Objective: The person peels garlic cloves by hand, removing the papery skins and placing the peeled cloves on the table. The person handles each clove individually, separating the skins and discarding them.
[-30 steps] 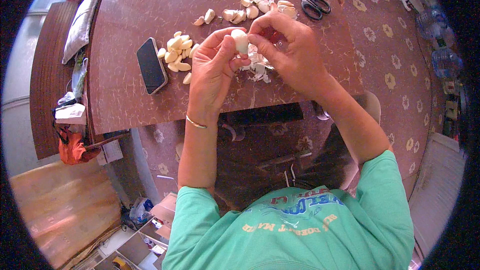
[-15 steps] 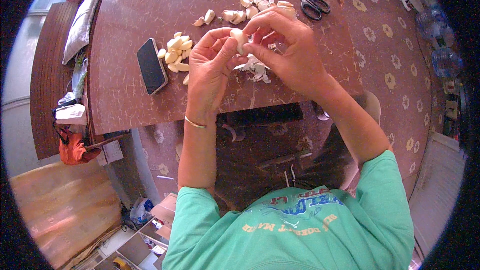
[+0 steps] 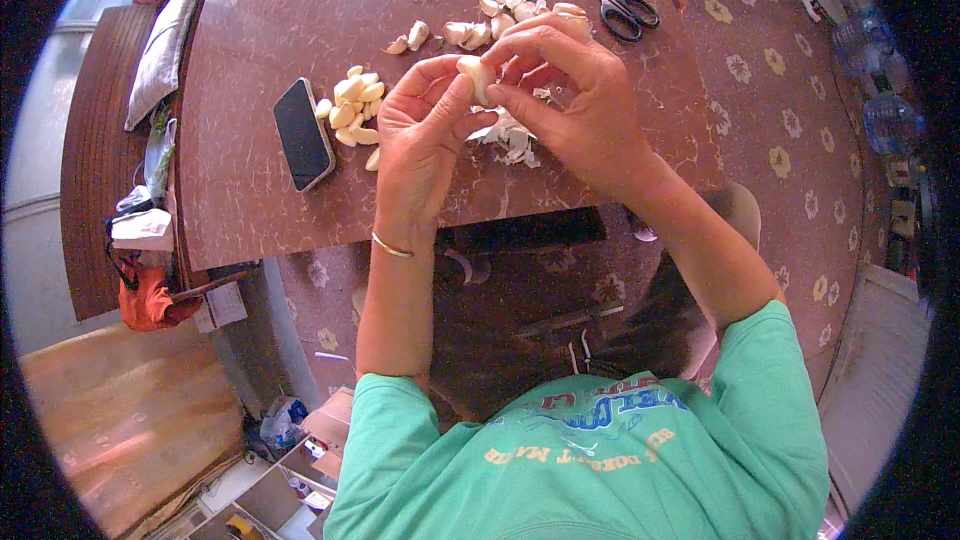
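Observation:
A pale garlic clove (image 3: 474, 78) is held above the table between my two hands. My left hand (image 3: 425, 115) is closed round it, with thumb and fingers pinching its left side. The thumb and fingertips of my right hand (image 3: 570, 80) press at the clove's right side; whether a bit of skin is between them is too small to tell. Beneath the hands lies a heap of papery garlic peel (image 3: 512, 140). Peeled garlic cloves (image 3: 352, 105) form a pile left of my left hand. Beyond my hands lie unpeeled garlic cloves (image 3: 515, 8), partly hidden by my right hand.
A phone (image 3: 304, 134) lies left of the peeled cloves on the brown marbled table (image 3: 300, 20). Black-handled scissors (image 3: 625, 15) rest at the far right. A cushion (image 3: 168, 50) and a wooden bench (image 3: 100, 150) stand along the left. Plastic bottles (image 3: 890, 120) stand at the far right.
Both hands keep nearly the same place and grip on the clove. Only slight shifts of the fingers and left wrist show.

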A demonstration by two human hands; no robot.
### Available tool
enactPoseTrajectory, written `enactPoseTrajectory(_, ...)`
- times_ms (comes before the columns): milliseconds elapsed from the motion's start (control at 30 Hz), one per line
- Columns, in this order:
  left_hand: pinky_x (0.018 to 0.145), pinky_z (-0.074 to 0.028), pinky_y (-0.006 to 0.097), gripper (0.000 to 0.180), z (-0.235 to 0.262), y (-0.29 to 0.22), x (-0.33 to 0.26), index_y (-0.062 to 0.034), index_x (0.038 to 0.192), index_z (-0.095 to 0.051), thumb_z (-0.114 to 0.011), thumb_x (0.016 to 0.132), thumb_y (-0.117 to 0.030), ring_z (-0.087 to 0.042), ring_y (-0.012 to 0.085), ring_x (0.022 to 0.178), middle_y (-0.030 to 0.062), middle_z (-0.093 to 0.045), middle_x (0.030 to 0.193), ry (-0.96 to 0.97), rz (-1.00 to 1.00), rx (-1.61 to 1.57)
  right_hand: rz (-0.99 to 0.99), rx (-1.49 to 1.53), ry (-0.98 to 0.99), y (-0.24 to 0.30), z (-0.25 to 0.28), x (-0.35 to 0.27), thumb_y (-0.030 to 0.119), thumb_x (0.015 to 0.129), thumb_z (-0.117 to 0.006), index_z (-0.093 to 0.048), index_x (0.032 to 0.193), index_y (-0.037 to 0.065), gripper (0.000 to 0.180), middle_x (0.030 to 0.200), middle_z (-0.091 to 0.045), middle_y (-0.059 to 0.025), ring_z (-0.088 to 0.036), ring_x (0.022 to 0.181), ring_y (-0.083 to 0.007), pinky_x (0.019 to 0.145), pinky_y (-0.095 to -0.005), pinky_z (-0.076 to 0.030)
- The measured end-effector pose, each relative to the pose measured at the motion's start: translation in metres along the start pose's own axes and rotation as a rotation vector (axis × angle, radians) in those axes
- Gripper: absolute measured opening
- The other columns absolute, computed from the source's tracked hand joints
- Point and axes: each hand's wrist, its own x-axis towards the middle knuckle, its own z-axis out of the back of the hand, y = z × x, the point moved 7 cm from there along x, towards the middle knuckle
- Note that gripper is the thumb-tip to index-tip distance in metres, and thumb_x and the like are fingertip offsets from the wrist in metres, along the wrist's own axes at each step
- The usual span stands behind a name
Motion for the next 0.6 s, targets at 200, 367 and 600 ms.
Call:
enactPoseTrajectory(200, 0.079, -0.067, 0.034, 0.022, 0.0008, 0.0015, -0.0001, 0.0007, 0.120, -0.066, -0.070, 0.099, -0.006, -0.075, 0.0194, 0.095, 0.0130, -0.074, 0.110, -0.008, -0.004, -0.006, 0.054, -0.030, 0.009, -0.0016, 0.0005, -0.0003, 0.005, 0.087, -0.079, -0.069, 0.093, 0.002, 0.013, 0.097, -0.067, -0.0103, -0.073, 0.081, -0.0193, 0.071, -0.0308, -0.060)
enactPoseTrajectory(367, 0.079, -0.067, 0.034, 0.022, -0.0001, 0.0012, -0.0002, 0.0011, 0.120, -0.066, -0.070, 0.099, -0.007, -0.075, 0.0194, 0.095, 0.0133, -0.074, 0.110, -0.023, 0.004, -0.006, 0.012, 0.010, -0.014, -0.0023, 0.0008, -0.0006, 0.003, 0.085, -0.079, -0.069, 0.092, 0.002, 0.012, 0.094, -0.068, -0.0100, -0.073, 0.081, -0.0196, 0.073, -0.0315, -0.060)
enactPoseTrajectory(600, 0.079, -0.067, 0.033, 0.027, -0.0028, -0.0003, -0.0004, 0.0018, 0.125, -0.064, -0.069, 0.100, -0.007, -0.074, 0.0189, 0.095, 0.0129, -0.074, 0.110, 0.007, 0.011, 0.016, 0.081, -0.101, -0.009, -0.0009, 0.0076, 0.0021, 0.003, 0.086, -0.076, -0.071, 0.095, 0.004, 0.010, 0.093, -0.068, -0.0090, -0.071, 0.079, -0.0198, 0.072, -0.0323, -0.057)
